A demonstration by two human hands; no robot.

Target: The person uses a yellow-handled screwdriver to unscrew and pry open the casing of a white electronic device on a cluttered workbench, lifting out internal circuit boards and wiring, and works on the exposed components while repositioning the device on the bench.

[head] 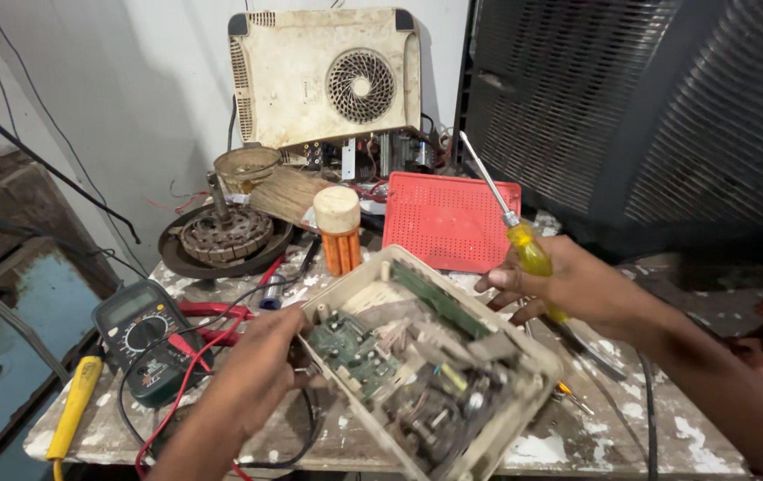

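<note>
- While the left hand [252,374] is clasping its nine-o'clock edge, the opened beige casing [426,365] is sitting mid-bench, looking rigid, light, its exposed circuit board [350,347] fragile; the rim is looking safest to hold.
- At two o'clock, the right hand [577,285] is gripping a yellow-handled screwdriver [510,223].

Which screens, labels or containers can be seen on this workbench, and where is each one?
Multimeter: left of the left hand, dark green body, grey rectangular screen, round dial.
Cylindrical container: behind the opened beige device, orange body, cream cap.
Screwdriver in the right hand: yellow handle, markings too small to tell.
</note>
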